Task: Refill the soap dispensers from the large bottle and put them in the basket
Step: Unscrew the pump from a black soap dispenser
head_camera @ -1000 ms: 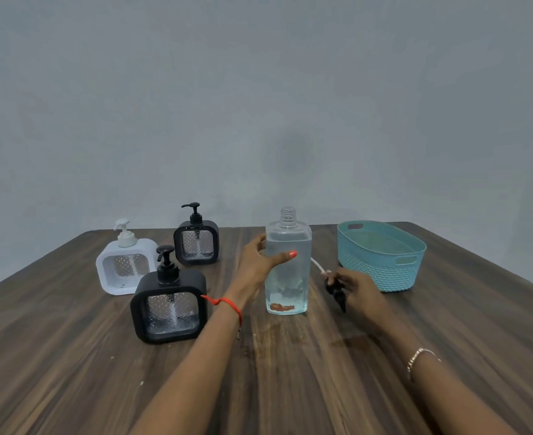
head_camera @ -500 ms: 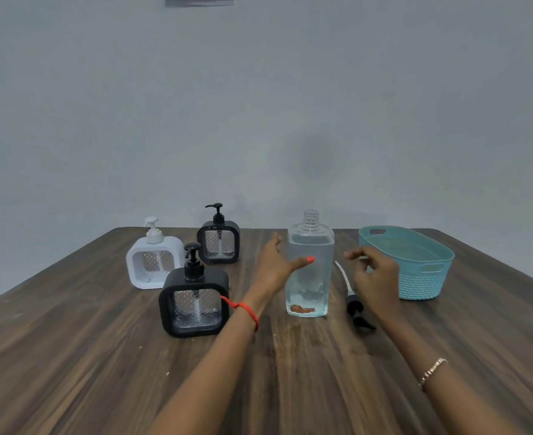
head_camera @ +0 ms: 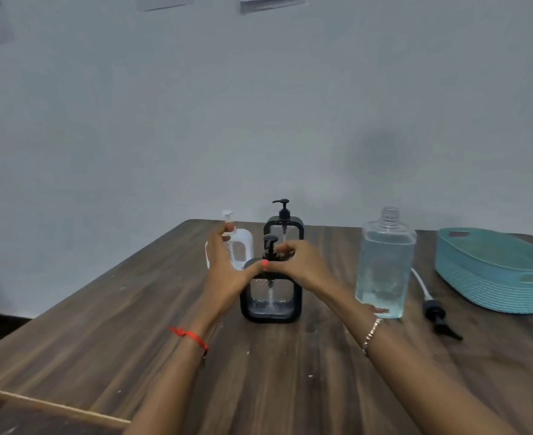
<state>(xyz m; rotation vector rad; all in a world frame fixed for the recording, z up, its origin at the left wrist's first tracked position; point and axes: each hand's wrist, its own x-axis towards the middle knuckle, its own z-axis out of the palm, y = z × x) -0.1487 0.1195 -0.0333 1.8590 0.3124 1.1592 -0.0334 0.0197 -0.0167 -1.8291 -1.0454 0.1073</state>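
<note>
On the wooden tabletop the nearest black soap dispenser is gripped at its top left shoulder by the left hand, while its pump collar is pinched by the right hand. To the right lies a detached pump beside the uncapped large bottle. Farther back a white dispenser, a second black dispenser and the teal basket are seen.
</note>
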